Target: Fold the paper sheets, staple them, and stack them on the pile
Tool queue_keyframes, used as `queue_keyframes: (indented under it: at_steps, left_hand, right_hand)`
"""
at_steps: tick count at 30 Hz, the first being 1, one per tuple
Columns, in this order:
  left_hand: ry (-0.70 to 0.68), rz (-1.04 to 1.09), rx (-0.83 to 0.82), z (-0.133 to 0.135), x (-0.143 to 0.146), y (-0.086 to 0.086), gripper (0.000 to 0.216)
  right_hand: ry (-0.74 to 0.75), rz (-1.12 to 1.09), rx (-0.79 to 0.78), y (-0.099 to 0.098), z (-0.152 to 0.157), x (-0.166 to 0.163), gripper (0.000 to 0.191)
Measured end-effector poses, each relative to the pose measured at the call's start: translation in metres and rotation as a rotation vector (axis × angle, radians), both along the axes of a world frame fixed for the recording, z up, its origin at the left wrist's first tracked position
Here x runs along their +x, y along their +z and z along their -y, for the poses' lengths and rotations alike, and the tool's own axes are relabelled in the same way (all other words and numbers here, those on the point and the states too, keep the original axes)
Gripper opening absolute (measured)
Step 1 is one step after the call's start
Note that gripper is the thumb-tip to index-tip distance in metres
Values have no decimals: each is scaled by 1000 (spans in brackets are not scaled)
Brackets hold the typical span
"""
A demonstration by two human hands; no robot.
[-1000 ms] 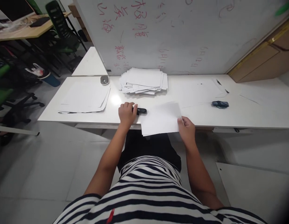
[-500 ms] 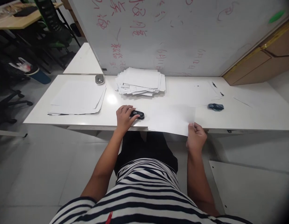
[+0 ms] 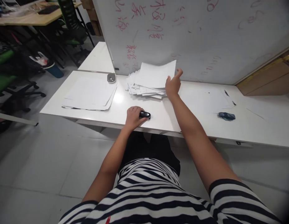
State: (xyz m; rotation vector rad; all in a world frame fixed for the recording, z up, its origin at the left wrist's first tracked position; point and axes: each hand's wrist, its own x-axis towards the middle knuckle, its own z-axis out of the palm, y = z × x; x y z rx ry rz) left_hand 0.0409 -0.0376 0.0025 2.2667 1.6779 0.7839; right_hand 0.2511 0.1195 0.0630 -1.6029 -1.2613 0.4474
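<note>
My left hand (image 3: 133, 117) rests near the front edge of the white table (image 3: 193, 121), closed over the back of a small black stapler (image 3: 145, 114). My right arm reaches to the far side, where my right hand (image 3: 173, 84) grips the right edge of a white sheet of paper (image 3: 157, 74). The sheet is lifted and tilted just above a messy stack of white papers (image 3: 144, 89) by the whiteboard.
A flatter pile of sheets (image 3: 90, 93) lies at the table's left, with a small silver object (image 3: 111, 77) behind it. A dark blue object (image 3: 226, 116) sits at the right. A whiteboard (image 3: 193, 34) with red writing stands behind the table. Office chairs (image 3: 9, 81) stand at the left.
My right hand has carried the sheet from the table's front edge up and away to above the far paper stack. My left hand has stayed on the stapler.
</note>
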Motion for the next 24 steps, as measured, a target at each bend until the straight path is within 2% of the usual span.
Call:
queue_keyframes:
  at_steps: [4,7,9,11,13,16,18,22,24]
  left_hand:
    - [43,4,-5,0,-1,-1,39]
    - [54,-6,-13,-3,-1,-3,38]
    - [58,-18,-3,-5,-2,-4,38]
    - [65,-23,23,-6,-2,-6,38]
    - [75,-17,50,-7,-3,-7,39]
    - [99,-14,54,-9,-4,-7,39]
    - [118,-22,48,-10,-3,-7,38]
    - [145,-32,47,-10,-1,-7,35]
    - [158,-27,54,-8,1,-6,35]
  right_hand:
    - [87,97,32,-11,4,4,78]
    - [53,174,100,-19,19,37,78]
    - [50,252,78,-24,32,69,77]
    - [19,317,-40,-29,47,103,83]
    - [-27,320,-220,-35,65,131,100]
    - [-23,318,-434,-49,89,153,121]
    - [-4,404,-474,-62,100,155,114]
    - [-43,554,-417,-86,105,152,81]
    - [-60,570,-404,-93,104,152,71]
